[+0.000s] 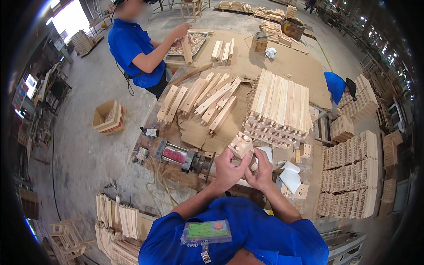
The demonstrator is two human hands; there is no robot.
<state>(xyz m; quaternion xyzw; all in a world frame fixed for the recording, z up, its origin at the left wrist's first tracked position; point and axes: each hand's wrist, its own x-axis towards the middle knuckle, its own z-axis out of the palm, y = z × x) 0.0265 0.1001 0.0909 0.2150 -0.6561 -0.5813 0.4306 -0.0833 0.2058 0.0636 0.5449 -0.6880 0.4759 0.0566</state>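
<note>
**Pegged wooden block held in both hands above the desk, toward its near edge**

The pale block is kept clear of the desk surface, in front of the wearer's chest, with its pegged end turned up and away. It is gripped from both sides. By the left hand the left flank is clasped, the thumb laid along the near side and the fingers closed around it. By the right hand the right side is pinched; the undersides of the fingers are hidden, so their exact contact cannot be told. Nor can it be told whether one solid block is held or several pieces pressed together.

Bare, unfinished timber is suggested by the look of it: stiff, fairly light, dry rather than slippery, and hard to damage except at the short round pegs, which could be chipped or knocked loose. It is best taken by the broad flat sides, with the pegs left free of pressure.

Left of the hands, toward the desk's left edge, a cylinder clamp with a red middle is mounted. Beyond the hands, loose slats are spread on cardboard, and toward the right edge a tall stack of pegged slats is built up. White paper is left near the desk's near right corner.
</note>
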